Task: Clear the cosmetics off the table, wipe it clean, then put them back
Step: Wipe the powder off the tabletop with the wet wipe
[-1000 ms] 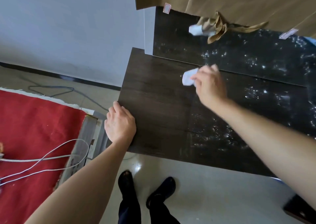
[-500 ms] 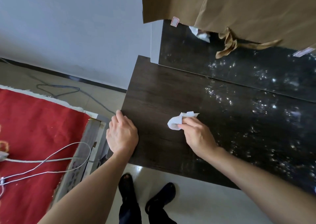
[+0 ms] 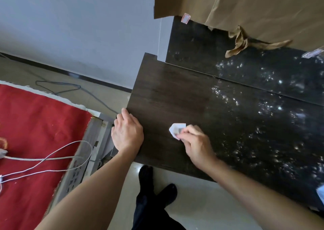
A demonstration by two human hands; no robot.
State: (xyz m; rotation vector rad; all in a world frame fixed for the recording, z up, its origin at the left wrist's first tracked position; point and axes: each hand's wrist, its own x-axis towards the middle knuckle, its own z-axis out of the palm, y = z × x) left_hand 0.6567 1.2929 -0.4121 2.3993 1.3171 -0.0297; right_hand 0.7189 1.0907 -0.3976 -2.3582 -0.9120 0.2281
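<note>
pressing a small folded white tissue (image 3: 177, 130) under our right hand (image 3: 197, 145), fingers pinched on it, we now work the near-left part of the dark table (image 3: 175, 93), having swept it back from the far edge at twelve o'clock a second ago. our left hand (image 3: 127, 135) stays flat, fingers together, at the nine o'clock edge. no cosmetics show on the top, so we judge wiping is mid-way; the speckled area at three o'clock likely remains.
</note>
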